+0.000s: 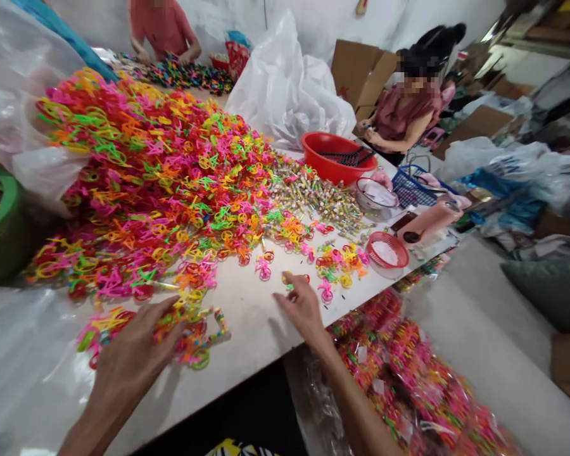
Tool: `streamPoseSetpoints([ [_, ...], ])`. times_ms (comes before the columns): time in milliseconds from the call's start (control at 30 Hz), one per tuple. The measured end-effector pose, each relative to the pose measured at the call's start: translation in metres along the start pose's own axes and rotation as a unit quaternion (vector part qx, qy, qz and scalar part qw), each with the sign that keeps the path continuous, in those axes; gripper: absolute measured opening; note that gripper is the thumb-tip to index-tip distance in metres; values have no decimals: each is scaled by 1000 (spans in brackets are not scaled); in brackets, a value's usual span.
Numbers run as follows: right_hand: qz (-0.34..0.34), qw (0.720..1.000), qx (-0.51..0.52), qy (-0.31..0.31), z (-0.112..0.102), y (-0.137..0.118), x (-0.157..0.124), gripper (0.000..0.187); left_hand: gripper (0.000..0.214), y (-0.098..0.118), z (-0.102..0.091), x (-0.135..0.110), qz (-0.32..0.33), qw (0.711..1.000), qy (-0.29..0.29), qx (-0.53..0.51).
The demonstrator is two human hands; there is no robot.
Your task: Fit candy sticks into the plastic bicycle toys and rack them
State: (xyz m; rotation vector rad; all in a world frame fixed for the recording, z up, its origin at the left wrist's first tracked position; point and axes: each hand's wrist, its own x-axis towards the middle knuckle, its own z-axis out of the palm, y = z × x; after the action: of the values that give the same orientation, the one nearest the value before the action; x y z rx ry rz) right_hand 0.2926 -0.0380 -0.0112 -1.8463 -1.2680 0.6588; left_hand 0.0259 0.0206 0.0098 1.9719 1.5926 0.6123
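Plastic toys (194,330) (pink, orange, green) cluster beside the left grip (133,345).

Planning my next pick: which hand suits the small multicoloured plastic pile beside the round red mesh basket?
Probably the right hand: it's nearer that pile; the left hand is at another multicoloured plastic cluster.

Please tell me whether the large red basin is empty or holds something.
It holds something: black pieces show inside the large red basin; how deep they go, I cannot tell.
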Motion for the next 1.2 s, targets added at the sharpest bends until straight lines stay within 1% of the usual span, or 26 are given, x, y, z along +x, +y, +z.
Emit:
streamPoseSetpoints([
  [33,5,996,-82,46,-10,9,6,39,43,4,1,4,50,995,37,80],
  [67,10,987,-148,66,-18,16,11,35,40,12,8,9,96,984,57,136],
  [100,14,978,-198,71,-23,22,15,31,36,24,20,14,131,975,63,171],
  [133,14,972,-229,60,-25,27,17,28,33,39,36,19,166,968,57,179],
  [200,3,968,-250,29,-23,31,21,22,37,71,76,30,249,956,-29,154],
  [233,-6,969,-249,11,-20,31,24,21,39,84,96,35,280,947,-75,138],
  [267,-15,969,-245,-7,-18,30,27,22,37,95,113,39,294,942,-104,124],
  [333,-28,970,-239,-34,-16,24,40,23,26,106,135,45,294,940,-112,129],
  [367,-33,970,-240,-36,-16,20,50,22,23,106,138,45,291,941,-109,133],
  [433,-41,967,-252,-18,-13,8,77,22,21,100,133,42,272,952,-93,109],
  [467,-45,963,-267,-4,-10,1,92,23,21,95,126,40,253,961,-83,71],
  [500,-49,957,-284,2,-5,-6,108,24,20,90,119,38,223,972,-75,14],
  [567,-49,947,-316,2,9,-18,136,25,15,80,103,34,123,980,-71,-138],
  [600,-47,945,-323,-2,16,-23,147,25,13,76,96,32,60,970,-78,-222],
  [633,-46,945,-323,-6,22,-27,155,24,14,72,89,31,-9,948,-93,-305],
  [667,-45,947,-319,-10,26,-28,159,24,17,69,84,29,-77,914,-110,-384],
  [700,-46,949,-312,-12,29,-29,159,23,21,66,79,28,-136,872,-125,-453],
  [767,-47,951,-305,-13,27,-24,150,23,27,61,73,28,-215,792,-140,-554],
  [800,-48,954,-295,-12,24,-21,141,23,28,59,71,28,-235,764,-137,-585],
  [867,-43,977,-210,-21,14,-14,115,24,26,57,70,29,-253,730,-120,-624],
  [933,-15,997,-32,-64,5,-10,85,30,23,57,72,31,-257,711,-113,-644],
  [967,7,993,68,-95,1,-10,70,31,21,58,74,32,-257,705,-114,-651],
  [1000,29,979,155,-127,-2,-10,57,30,20,60,75,32,-256,699,-120,-657],
  [1067,61,948,261,-173,-5,-13,35,25,18,63,77,31,-252,687,-136,-667],
  [1133,81,923,322,-195,-3,-16,21,21,19,66,76,27,-243,680,-159,-673],
  [1200,98,901,367,-211,0,-17,15,19,21,67,74,23,-233,679,-179,-672],
])
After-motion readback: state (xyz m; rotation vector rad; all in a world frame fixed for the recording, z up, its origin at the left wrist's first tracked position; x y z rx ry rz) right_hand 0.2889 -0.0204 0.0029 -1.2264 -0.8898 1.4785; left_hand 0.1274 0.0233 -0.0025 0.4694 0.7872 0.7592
